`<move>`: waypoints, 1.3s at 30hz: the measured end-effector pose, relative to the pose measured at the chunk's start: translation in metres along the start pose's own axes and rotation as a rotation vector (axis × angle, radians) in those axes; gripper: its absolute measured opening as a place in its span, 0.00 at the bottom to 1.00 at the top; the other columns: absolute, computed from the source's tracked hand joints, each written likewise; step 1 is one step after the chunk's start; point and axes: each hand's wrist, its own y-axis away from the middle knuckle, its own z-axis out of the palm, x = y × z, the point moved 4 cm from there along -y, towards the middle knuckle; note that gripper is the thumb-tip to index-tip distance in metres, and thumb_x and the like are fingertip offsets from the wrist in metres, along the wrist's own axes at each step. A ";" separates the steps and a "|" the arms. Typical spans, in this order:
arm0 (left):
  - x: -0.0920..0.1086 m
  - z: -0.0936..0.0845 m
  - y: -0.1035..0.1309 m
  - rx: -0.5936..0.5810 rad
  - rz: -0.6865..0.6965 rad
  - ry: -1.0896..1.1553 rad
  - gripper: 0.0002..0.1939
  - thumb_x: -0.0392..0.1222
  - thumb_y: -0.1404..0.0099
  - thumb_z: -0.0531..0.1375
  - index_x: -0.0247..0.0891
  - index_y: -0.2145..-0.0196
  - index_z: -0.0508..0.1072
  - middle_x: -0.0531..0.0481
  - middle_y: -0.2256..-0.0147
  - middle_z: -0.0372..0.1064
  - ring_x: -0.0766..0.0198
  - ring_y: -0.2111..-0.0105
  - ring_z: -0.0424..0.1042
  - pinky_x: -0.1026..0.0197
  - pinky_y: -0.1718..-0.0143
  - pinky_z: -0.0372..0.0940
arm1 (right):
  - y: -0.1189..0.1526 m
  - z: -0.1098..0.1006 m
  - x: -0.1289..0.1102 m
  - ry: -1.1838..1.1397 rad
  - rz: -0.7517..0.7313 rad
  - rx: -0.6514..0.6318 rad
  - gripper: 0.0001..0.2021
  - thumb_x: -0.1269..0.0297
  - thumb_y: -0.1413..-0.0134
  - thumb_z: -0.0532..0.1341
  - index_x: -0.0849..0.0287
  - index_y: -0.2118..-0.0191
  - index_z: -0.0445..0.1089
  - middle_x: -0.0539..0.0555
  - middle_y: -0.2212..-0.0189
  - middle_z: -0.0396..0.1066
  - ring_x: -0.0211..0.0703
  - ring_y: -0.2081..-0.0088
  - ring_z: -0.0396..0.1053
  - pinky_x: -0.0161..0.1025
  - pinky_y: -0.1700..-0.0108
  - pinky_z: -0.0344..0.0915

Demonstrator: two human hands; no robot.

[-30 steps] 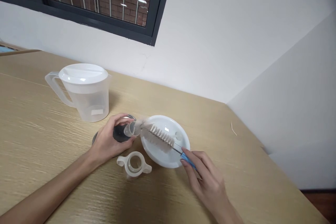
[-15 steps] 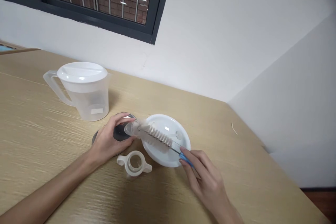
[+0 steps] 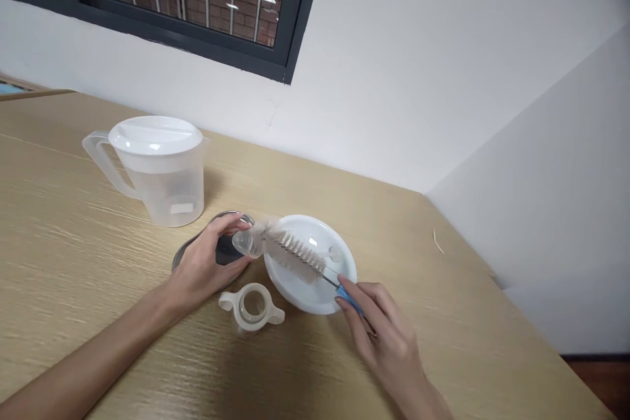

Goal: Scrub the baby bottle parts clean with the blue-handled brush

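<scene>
Between the thumb and fingers of my left hand (image 3: 204, 256) is a clear dome-shaped bottle cap (image 3: 241, 243), held tilted with its mouth toward the right. My right hand (image 3: 386, 335) pinches the blue handle of a bottle brush (image 3: 298, 251) with white bristles. The brush slants up to the left over a white bowl (image 3: 315, 302), its fluffy tip at the cap's mouth. How far the tip goes in, I cannot tell. A small clear piece (image 3: 335, 253) lies in the bowl. Below the cap stands a clear bottle with two side handles (image 3: 254, 305).
Beneath my left hand lies a dark metal tray (image 3: 178, 258), partly covered. A translucent lidded pitcher (image 3: 170, 177) stands at the back left of the wooden table (image 3: 423, 367). A thin pale strip (image 3: 438, 241) lies at the right, near the white wall (image 3: 394, 79).
The brush tip has shifted slightly back from the cap, whose dome now shows more plainly. Both hands keep their grip and nearly the same place.
</scene>
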 end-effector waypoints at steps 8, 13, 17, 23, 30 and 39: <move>-0.005 -0.001 0.000 0.026 0.007 -0.008 0.38 0.41 0.40 0.72 0.47 0.37 0.60 0.46 0.52 0.78 0.51 0.53 0.80 0.44 0.48 0.76 | 0.000 -0.009 0.009 0.041 0.048 0.079 0.27 0.79 0.38 0.62 0.56 0.36 0.67 0.56 0.59 0.69 0.39 0.62 0.71 0.33 0.66 0.70; -0.007 0.000 0.000 0.010 0.010 0.000 0.38 0.40 0.39 0.72 0.47 0.36 0.59 0.46 0.51 0.77 0.52 0.52 0.80 0.44 0.46 0.75 | -0.002 -0.001 -0.001 0.022 -0.011 0.015 0.26 0.79 0.37 0.61 0.57 0.35 0.66 0.56 0.59 0.70 0.37 0.62 0.73 0.32 0.65 0.71; -0.010 0.000 0.001 0.004 -0.012 0.001 0.38 0.41 0.39 0.72 0.48 0.37 0.59 0.46 0.50 0.77 0.51 0.51 0.80 0.43 0.45 0.74 | -0.003 -0.001 0.003 0.052 -0.004 -0.005 0.25 0.77 0.35 0.60 0.56 0.35 0.67 0.55 0.60 0.70 0.36 0.65 0.72 0.31 0.68 0.70; -0.011 0.000 0.002 -0.004 -0.034 0.012 0.39 0.41 0.39 0.72 0.48 0.36 0.58 0.44 0.49 0.76 0.50 0.50 0.79 0.42 0.44 0.74 | -0.002 -0.008 0.010 0.059 0.049 0.054 0.27 0.78 0.37 0.62 0.53 0.35 0.66 0.56 0.59 0.70 0.40 0.63 0.73 0.35 0.65 0.71; -0.007 0.000 0.001 -0.003 -0.041 0.062 0.39 0.41 0.40 0.72 0.47 0.37 0.58 0.44 0.49 0.77 0.51 0.50 0.80 0.44 0.45 0.74 | -0.003 -0.002 -0.001 0.045 -0.010 0.016 0.29 0.80 0.37 0.62 0.55 0.34 0.64 0.57 0.59 0.69 0.38 0.62 0.71 0.34 0.66 0.70; 0.000 -0.002 -0.002 0.018 -0.090 0.147 0.40 0.43 0.42 0.74 0.44 0.38 0.58 0.43 0.50 0.78 0.53 0.51 0.81 0.49 0.49 0.77 | -0.001 -0.010 0.010 0.091 0.095 0.111 0.22 0.76 0.37 0.62 0.55 0.39 0.70 0.57 0.59 0.72 0.41 0.63 0.73 0.33 0.73 0.67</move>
